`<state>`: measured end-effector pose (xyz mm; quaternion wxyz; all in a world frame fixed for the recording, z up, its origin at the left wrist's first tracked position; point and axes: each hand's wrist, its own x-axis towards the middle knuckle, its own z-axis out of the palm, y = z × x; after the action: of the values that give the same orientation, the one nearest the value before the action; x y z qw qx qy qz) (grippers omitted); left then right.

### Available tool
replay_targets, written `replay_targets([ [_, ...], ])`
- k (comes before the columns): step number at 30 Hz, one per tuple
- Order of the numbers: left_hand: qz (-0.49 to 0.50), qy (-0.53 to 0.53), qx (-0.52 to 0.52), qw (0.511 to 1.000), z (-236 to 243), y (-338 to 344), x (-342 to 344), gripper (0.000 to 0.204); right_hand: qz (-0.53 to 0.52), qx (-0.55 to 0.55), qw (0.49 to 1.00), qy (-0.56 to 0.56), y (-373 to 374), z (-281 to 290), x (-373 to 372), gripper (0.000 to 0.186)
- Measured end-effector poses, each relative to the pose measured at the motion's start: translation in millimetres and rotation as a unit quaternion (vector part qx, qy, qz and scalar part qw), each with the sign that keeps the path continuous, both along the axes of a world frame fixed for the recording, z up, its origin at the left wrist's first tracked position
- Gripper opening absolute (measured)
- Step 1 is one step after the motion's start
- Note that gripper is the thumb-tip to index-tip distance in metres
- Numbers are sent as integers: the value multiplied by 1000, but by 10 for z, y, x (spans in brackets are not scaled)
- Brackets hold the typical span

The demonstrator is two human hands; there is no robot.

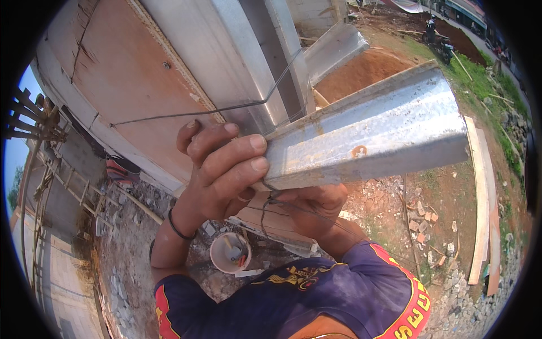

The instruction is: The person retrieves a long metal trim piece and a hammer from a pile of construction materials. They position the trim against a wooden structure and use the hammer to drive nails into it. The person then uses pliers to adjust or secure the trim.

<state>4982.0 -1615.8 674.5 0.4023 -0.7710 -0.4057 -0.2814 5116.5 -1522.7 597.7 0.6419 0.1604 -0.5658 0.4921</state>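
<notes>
A galvanized metal channel (372,130) juts out to the right from beside a wood-faced panel (141,79). My left hand (223,164) is closed at the channel's near end, its fingertips pressed against the metal; the thumb is mostly hidden. Just below the channel, my right hand (316,209) pinches a thin dark tie wire (265,212), which is twisted close to the fingertips. Another stretch of dark wire (226,107) runs across the panel above my left hand and bends up along the upright metal profiles (248,62).
On the rubble ground below stands a pale bucket (230,252) with small tools inside. Long boards (480,203) lie at the right, near broken bricks (420,223). A bamboo ladder-like frame (73,183) is at the left. A motorcycle (439,39) is parked far off.
</notes>
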Motion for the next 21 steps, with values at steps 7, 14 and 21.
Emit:
replay_targets([
  [7,-27,16,12,999,42,71,-25,23,-58,2,998,-5,-1,-45,-2,21],
  [14,-51,0,6,999,43,80,-52,25,51,-76,996,10,-149,-93,8,20],
  [21,-57,40,63,996,-27,51,-121,27,-3,-55,998,-40,-159,-158,-1,20],
])
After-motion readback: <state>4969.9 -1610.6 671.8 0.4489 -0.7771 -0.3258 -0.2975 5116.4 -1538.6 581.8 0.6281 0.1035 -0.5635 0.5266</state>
